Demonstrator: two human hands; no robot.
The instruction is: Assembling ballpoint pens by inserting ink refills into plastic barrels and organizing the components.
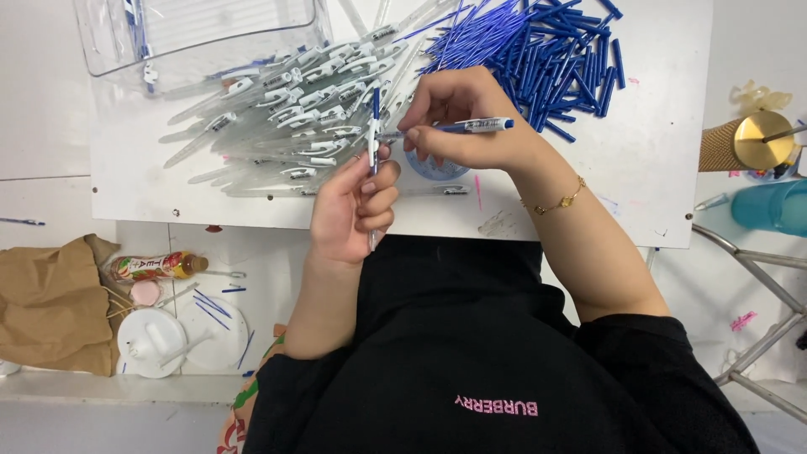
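Two hands work on pens above a white surface [656,168].

The left hand [353,206] grips a clear plastic pen barrel with a blue insert [375,126] upright; the right hand [458,113] pinches a blue-tipped assembled pen [479,125] held level, its tip meeting the barrel. Behind lie a heap of clear pen barrels [286,118], a pile of blue refill tubes [546,50] and a clear plastic bin [202,38].

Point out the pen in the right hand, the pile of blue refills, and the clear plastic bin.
Pen [471,126], head view, on its barrel.
Pile of blue refills [546,50], head view, at its middle.
Clear plastic bin [202,34], head view, on its near wall.
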